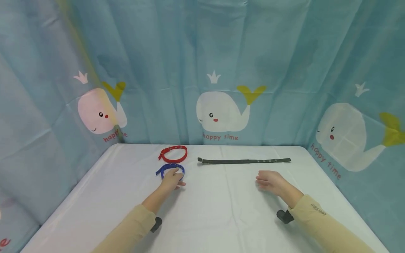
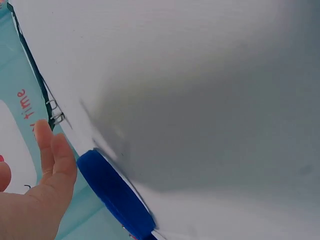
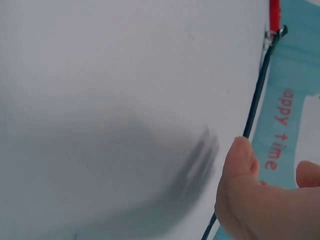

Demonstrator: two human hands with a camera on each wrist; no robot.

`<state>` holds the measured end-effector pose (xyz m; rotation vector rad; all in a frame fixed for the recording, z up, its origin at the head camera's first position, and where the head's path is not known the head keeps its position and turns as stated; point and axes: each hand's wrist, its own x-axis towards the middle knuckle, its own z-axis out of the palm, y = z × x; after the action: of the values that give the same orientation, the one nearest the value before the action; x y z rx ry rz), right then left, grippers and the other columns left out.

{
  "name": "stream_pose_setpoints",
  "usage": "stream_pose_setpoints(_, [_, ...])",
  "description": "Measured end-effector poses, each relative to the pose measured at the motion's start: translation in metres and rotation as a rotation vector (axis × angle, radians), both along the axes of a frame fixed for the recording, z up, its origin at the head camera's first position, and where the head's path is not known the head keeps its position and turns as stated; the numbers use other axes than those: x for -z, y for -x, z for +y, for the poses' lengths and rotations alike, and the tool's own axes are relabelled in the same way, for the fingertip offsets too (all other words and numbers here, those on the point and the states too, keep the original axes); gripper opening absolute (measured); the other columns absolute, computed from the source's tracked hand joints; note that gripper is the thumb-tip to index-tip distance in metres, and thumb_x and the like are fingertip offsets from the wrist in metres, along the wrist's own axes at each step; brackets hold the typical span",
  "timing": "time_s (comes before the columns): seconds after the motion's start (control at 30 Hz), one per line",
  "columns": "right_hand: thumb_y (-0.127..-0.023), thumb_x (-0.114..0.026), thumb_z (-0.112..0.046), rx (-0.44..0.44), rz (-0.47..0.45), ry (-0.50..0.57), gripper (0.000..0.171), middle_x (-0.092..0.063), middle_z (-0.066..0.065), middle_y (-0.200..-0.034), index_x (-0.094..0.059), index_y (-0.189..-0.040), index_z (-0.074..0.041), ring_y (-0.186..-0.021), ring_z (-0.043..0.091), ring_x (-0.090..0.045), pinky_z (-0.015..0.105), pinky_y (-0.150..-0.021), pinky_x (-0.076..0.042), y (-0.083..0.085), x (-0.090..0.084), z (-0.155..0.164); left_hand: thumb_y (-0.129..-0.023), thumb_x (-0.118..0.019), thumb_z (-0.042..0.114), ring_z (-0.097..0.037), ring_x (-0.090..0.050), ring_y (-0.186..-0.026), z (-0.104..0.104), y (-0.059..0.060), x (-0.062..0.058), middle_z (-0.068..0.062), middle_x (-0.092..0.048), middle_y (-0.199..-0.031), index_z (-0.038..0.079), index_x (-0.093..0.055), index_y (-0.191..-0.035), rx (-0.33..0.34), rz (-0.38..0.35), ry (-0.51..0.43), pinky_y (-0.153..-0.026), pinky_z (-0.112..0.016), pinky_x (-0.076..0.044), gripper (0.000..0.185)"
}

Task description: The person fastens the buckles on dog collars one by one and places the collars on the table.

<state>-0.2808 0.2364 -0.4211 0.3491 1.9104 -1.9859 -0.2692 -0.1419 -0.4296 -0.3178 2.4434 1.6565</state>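
Tan sleeves (image 1: pixel 133 225) reached forward from the near edge of the white-covered bench (image 1: pixel 221 214). The left hand (image 1: pixel 172 180) lay on the blue collar (image 1: pixel 164 169), a buckled loop, its fingers fairly straight in the wrist view and not curled round the band. Just beyond it sat the red collar (image 1: pixel 173 153), also looped. The right hand (image 1: pixel 272 182) rested on the cloth with relaxed fingers, holding nothing, near the dark green collar (image 1: pixel 243 161), which lay stretched out flat across the bench. Whale-print curtain (image 1: pixel 221 112) hung behind.
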Motion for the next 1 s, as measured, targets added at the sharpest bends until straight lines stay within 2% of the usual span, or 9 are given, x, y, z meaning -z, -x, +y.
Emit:
stream_pose_setpoints(0.17, [-0.104, -0.035, -0.011, 0.085, -0.007, 0.012, 0.059, -0.014, 0.036, -0.152, -0.005, -0.149, 0.011, -0.142, 0.042, -0.021, 0.046, -0.112, -0.026, 0.007, -0.001, 0.02, -0.101, -0.048, 0.019, -0.021, -0.067, -0.083, 0.013, 0.007, 0.0, -0.025, -0.054, -0.129, -0.003, -0.027, -0.15, 0.01, 0.008, -0.027, -0.082, -0.035, -0.05, 0.057])
stream_pose_setpoints(0.4, [-0.105, -0.032, -0.018, 0.186, -0.02, 0.025, 0.063, -0.005, 0.029, -0.157, 0.005, -0.151, 0.005, -0.145, 0.036, -0.017, 0.041, -0.113, -0.025, 0.016, -0.005, 0.043, -0.101, -0.049, 0.018, -0.015, -0.067, -0.076, 0.032, 0.021, -0.001, -0.025, -0.053, -0.131, -0.003, -0.027, -0.149, -0.012, 0.01, -0.032, -0.079, -0.035, -0.05, 0.057])
stream_pose_setpoints(0.6, [-0.105, -0.031, -0.019, 0.26, -0.044, 0.028, 0.062, -0.004, 0.027, -0.158, 0.004, -0.152, 0.003, -0.145, 0.034, -0.017, 0.041, -0.113, -0.024, 0.025, -0.004, 0.054, -0.1, -0.051, 0.02, -0.018, -0.068, -0.078, 0.047, 0.034, 0.001, -0.025, -0.053, -0.132, -0.003, -0.026, -0.15, -0.042, -0.036, -0.047, -0.083, -0.036, -0.05, 0.06])
stream_pose_setpoints(0.73, [-0.105, -0.031, -0.019, 0.298, -0.043, 0.026, 0.062, -0.003, 0.026, -0.158, 0.002, -0.152, 0.003, -0.145, 0.035, -0.016, 0.04, -0.113, -0.024, 0.031, -0.002, 0.062, -0.1, -0.052, 0.019, -0.02, -0.067, -0.082, 0.055, 0.042, 0.005, -0.027, -0.048, -0.136, -0.002, -0.021, -0.151, -0.067, -0.053, -0.063, -0.082, -0.036, -0.049, 0.063])
stream_pose_setpoints(1.0, [-0.104, -0.035, -0.018, 0.381, -0.035, -0.045, 0.063, 0.0, 0.024, -0.159, 0.001, -0.152, 0.003, -0.143, 0.036, -0.021, 0.037, -0.111, -0.029, 0.046, 0.006, 0.084, -0.1, -0.051, 0.015, -0.016, -0.061, -0.074, 0.065, 0.055, 0.012, -0.03, -0.035, -0.146, -0.001, -0.015, -0.152, -0.122, -0.057, -0.078, -0.069, -0.029, -0.046, 0.066])
